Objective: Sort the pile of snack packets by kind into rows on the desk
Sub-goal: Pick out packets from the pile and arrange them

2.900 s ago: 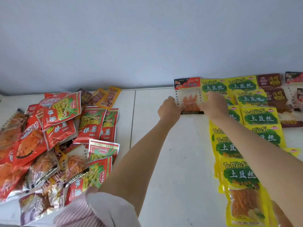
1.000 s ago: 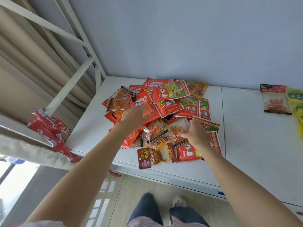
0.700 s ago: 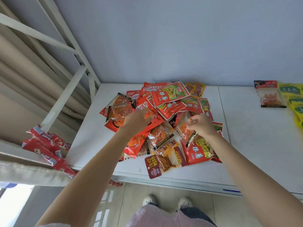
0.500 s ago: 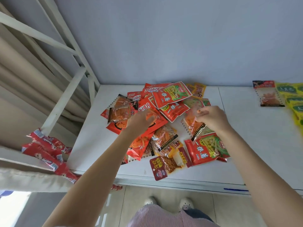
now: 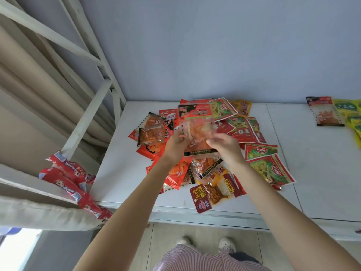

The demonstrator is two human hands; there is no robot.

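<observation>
Clear packet (image 5: 197,132) with red header and orange strips, held up over the pile (image 5: 211,149) on the white bench (image 5: 121,173), blurred. Left hand (image 5: 176,142) gripping its left edge, fingers curled round it. Right hand (image 5: 224,145) at its lower right corner, fingers bent onto it; exact pinch hard to tell through blur. Matching packet (image 5: 330,112) lying flat far right, just beside yellow packets (image 5: 351,116).

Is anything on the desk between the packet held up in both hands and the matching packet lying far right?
Nothing visible. The held packet is above the pile; bare desk runs to the matching packet.
</observation>
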